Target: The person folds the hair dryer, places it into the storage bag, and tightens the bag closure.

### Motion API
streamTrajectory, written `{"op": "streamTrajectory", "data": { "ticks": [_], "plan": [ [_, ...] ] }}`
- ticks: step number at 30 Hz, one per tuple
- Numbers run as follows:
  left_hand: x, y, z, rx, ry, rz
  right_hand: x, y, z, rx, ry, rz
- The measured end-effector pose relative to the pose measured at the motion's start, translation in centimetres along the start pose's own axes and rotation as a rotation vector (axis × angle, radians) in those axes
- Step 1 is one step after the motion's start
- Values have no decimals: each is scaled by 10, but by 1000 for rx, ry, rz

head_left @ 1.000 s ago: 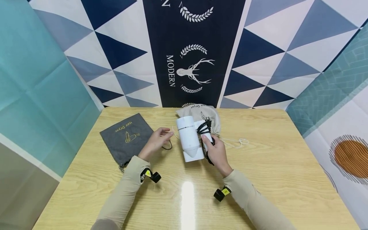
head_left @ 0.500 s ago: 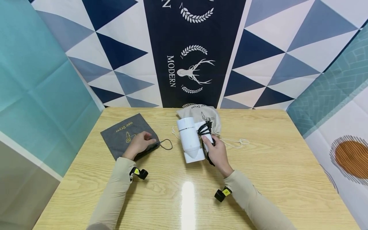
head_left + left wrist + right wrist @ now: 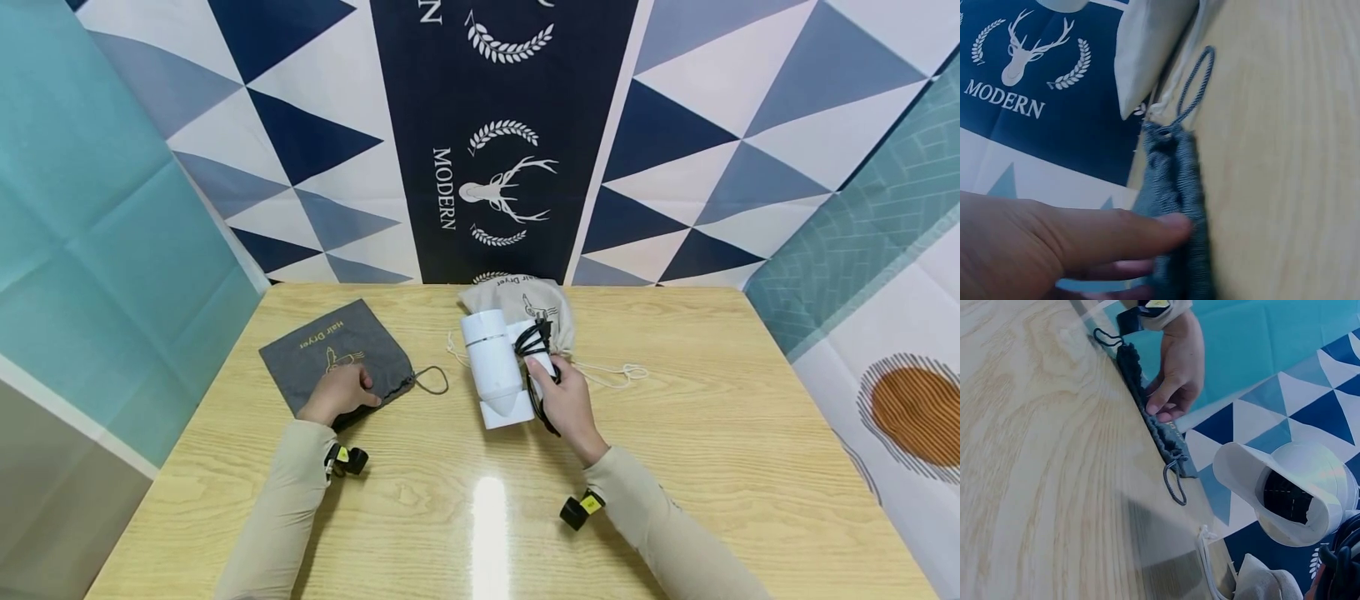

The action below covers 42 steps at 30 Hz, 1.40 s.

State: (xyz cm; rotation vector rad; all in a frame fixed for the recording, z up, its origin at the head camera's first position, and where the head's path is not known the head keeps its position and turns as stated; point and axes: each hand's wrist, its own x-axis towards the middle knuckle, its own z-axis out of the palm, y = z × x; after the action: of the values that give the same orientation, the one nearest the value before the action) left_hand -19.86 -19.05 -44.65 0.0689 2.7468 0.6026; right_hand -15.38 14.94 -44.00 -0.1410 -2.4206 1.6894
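Observation:
In the head view my left hand [image 3: 341, 395] is at the gathered mouth of a dark grey drawstring bag [image 3: 360, 329] printed "Hair Dryer". The left wrist view shows the thumb on the ribbed hem [image 3: 1182, 181], with the other fingers partly hidden beneath it; they seem to pinch the cloth. A cord loop [image 3: 431, 380] sticks out at the bag's right corner. My right hand [image 3: 568, 408] grips the handle of a white hair dryer [image 3: 491, 358], held above the table. Its black cord [image 3: 533, 336] is bundled around the handle. The wide nozzle [image 3: 1235, 475] shows in the right wrist view.
Behind the hair dryer lies a beige drawstring bag [image 3: 517, 293], partly hidden, with white strings [image 3: 611, 374] trailing left and right. The wooden table [image 3: 712, 433] ends at a patterned cloth backdrop [image 3: 487, 125]. Teal cloth [image 3: 120, 208] hangs on the left side.
My left hand has moved left and nearer, from beside the hair dryer to the grey bag's mouth. The bag's mouth now lies straighter. My right hand and the hair dryer have barely moved.

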Motion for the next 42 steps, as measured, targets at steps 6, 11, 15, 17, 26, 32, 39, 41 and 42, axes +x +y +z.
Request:
{"op": "streamTrajectory", "data": {
  "ticks": [6, 11, 15, 17, 26, 32, 39, 41, 42],
  "plan": [
    [1, -6, -2, 39, -86, 40, -1, -1, 1, -17, -20, -24],
    [2, -8, -2, 30, -92, 38, -1, 1, 1, -10, -14, -26],
    [1, -8, -3, 22, -75, 49, 0, 1, 1, -17, -8, -29],
    [-1, -8, -3, 14, -66, 63, 0, 1, 1, -16, -11, -28],
    [-5, -7, -6, -10, -39, 100, 1, 1, 0, -26, -13, -2],
    [-2, -8, -4, -30, -1, 100, 3, -1, -2, -29, -13, 11],
    [1, -4, -1, -77, 65, 132, 4, 1, -1, -47, -37, 6],
    [1, -1, 0, -88, 69, 141, 3, 1, 0, -55, -40, -3],
    [2, 0, 0, -90, 71, 143, 3, 1, 1, -55, -42, -7]
  ]
}}
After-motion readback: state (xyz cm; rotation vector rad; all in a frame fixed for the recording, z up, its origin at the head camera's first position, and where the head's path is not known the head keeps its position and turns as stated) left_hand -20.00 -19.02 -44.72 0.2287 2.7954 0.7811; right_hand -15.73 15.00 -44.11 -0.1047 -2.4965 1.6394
